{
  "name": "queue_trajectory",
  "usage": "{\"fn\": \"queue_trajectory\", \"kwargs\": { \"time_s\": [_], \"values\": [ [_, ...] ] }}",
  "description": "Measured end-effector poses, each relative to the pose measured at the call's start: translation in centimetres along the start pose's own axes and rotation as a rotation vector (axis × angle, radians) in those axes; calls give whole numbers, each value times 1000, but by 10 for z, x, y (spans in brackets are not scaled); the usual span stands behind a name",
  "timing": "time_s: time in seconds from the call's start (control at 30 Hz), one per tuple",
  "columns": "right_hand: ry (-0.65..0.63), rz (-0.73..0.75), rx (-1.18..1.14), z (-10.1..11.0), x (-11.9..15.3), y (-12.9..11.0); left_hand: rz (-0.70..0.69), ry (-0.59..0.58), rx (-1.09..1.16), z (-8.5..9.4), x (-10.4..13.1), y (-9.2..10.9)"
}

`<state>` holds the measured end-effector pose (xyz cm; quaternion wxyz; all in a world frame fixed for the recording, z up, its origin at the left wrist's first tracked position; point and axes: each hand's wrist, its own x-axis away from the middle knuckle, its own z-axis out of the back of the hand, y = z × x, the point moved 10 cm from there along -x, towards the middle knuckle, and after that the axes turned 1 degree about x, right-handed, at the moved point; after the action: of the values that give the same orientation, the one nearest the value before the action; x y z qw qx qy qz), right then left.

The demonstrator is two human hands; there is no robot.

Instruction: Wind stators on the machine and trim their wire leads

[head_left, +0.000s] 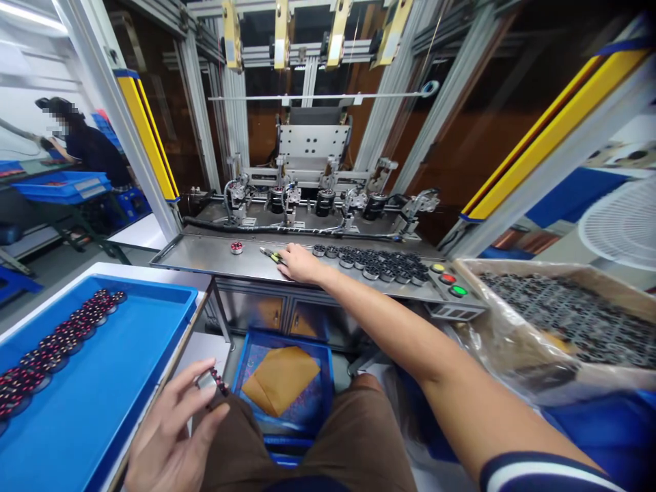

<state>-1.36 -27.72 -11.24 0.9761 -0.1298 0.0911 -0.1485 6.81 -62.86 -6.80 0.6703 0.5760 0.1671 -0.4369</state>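
My left hand (pixel 171 427) is raised over my lap with a small round motor stator (pixel 211 384) pinched between thumb and fingers. The stator has a metallic ring on one side and dark, red-dotted teeth on the other. On the metal bench (pixel 205 255), my right hand (pixel 301 263) closes over the green handles of a pair of nippers (pixel 271 255), whose tip points left. A single red-wound stator (pixel 236 248) lies left of the nippers. Right of this hand, dark unwound stators (pixel 384 263) are spread in a group.
A winding machine (pixel 315 147) stands behind the bench. Red, yellow and green buttons (pixel 449 279) sit at its right end, beside a plastic-lined box (pixel 512 270) of parts. At left, a blue tray (pixel 148 290) holds rows of wound stators. A person (pixel 89 140) works far left.
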Motion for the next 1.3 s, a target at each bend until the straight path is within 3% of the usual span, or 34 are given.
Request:
{"fn": "queue_trajectory", "kwargs": {
  "time_s": [0.13, 0.27, 0.37, 0.4, 0.47, 0.53, 0.6, 0.67, 0.8, 0.87, 1.03, 1.3],
  "values": [
    [32, -16, -253, 22, 13, 2, 228, 99, 137, -2, 3, -16],
    [15, 54, -590, 29, 72, -19, 377, 78, 259, -9, 10, -32],
    [-101, 104, -843, -5, 148, -51, 405, 40, 305, -15, 13, -35],
    [-184, 86, -1112, -26, 175, -64, 414, 38, 314, -16, 14, -36],
    [-352, -65, -1477, -75, 225, -83, 410, 22, 318, -19, 14, -33],
    [-415, -254, -1692, -112, 264, -94, 383, -9, 303, -24, 12, -29],
    [-430, -297, -1779, -125, 287, -104, 349, -44, 289, -30, 10, -23],
    [-323, -147, -1663, -107, 290, -108, 319, -59, 272, -34, 6, -17],
    [111, 268, -1084, -33, 278, -111, 257, -75, 198, -39, 0, -4],
    [200, 399, -1007, -15, 271, -120, 224, -85, 174, -40, -1, 2],
    [253, 540, -1029, -6, 258, -135, 203, -116, 191, -39, 0, 5],
    [269, 525, -1019, -7, 256, -138, 186, -137, 188, -36, 3, 0]
  ]
}}
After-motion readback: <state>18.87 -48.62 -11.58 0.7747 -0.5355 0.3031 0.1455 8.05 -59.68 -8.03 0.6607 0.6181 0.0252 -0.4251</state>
